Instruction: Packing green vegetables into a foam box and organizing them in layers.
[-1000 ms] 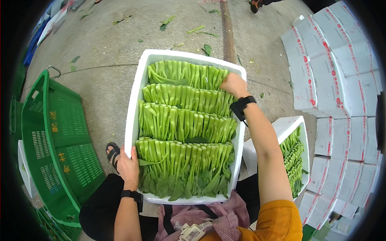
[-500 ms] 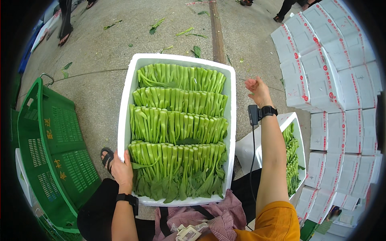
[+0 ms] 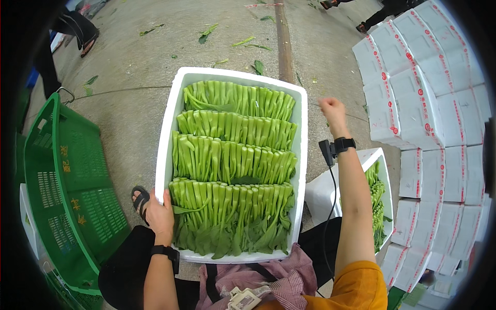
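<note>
Stems in four level rows, box braced at its left rim, right hand off to the side.
The white foam box (image 3: pixel 166 139) sits in front of the person, between the knees; what bears its weight is hidden. Inside it, the green stems (image 3: pixel 232 199) stand cut ends up, leaves toward the person in the nearest row. The left hand (image 3: pixel 159 214) grips the rim, thumb over the edge; a firm, light hold there should steady the soft foam without denting it. The right hand (image 3: pixel 335 116) hangs clear of the upper right corner, fingers curled in; whether anything is inside cannot be told. Flat, gentle pressure along a row would suit these crisp stems best, easing the stray bent stem (image 3: pixel 206 106) into line rather than forcing it.
</note>
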### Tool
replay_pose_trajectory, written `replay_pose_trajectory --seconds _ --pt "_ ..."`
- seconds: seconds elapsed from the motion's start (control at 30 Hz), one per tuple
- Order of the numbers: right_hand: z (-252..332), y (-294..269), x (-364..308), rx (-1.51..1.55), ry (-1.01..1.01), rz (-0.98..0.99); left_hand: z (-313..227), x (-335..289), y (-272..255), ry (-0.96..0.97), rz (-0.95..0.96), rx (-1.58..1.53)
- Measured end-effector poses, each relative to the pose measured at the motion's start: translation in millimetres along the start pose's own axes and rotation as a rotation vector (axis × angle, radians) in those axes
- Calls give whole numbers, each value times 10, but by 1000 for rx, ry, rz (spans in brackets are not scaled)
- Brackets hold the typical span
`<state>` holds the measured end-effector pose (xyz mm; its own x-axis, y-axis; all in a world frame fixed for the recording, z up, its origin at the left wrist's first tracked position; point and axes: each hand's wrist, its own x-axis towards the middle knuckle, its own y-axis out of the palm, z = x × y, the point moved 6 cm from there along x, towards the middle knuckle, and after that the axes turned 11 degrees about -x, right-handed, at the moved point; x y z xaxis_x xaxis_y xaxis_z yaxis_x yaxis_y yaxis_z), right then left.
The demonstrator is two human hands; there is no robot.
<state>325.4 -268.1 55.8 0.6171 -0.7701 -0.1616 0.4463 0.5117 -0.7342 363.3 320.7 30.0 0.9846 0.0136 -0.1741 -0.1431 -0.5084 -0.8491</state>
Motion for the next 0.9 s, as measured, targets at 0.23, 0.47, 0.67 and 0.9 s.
replay_pose_trajectory --seconds 0.23,0.47,0.67,0.9 --pt "1269 1181 -415 -269 -436 348 40 -3 14 -34 10 -25" --pt "1237 1503 -448 -673 -452 194 96 14 16 -7 -21 -29" --pt "1322 1595 -469 -800 -408 195 98 25 20 -13 -10 -21" --pt "1360 1491 -555 -770 -352 198 147 20 38 7 -17 -12"
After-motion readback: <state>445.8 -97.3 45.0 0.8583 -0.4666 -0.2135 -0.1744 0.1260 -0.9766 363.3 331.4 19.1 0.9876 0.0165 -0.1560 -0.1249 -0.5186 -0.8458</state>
